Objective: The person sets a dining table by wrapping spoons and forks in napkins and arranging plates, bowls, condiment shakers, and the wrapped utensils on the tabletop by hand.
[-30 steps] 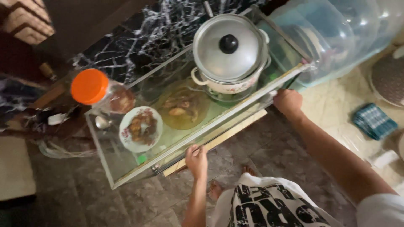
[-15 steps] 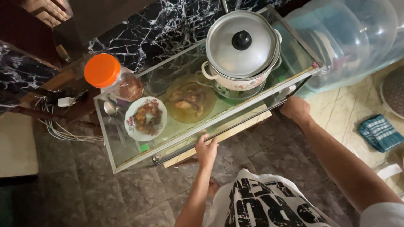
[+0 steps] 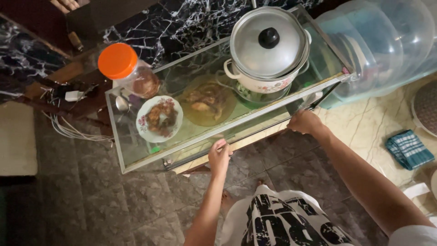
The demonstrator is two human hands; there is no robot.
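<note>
A jar (image 3: pixel 129 73) with an orange lid is standing on the left end of the glass cabinet (image 3: pixel 136 157), a plate (image 3: pixel 159 119) and dish (image 3: pixel 207 101) showing inside. The left hand (image 3: pixel 219 156) is gripping the cabinet's front edge. A pot (image 3: pixel 268 48) is sitting on top. The right hand (image 3: pixel 305 122) is closing around the front frame.

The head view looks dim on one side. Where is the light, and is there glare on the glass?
Head view: the right side is brightest, on the pale floor and the clear plastic tub; the left falls into shadow. The glass cabinet shows soft reflections but the food inside stays visible. The left hand and right hand look sharp enough.
</note>
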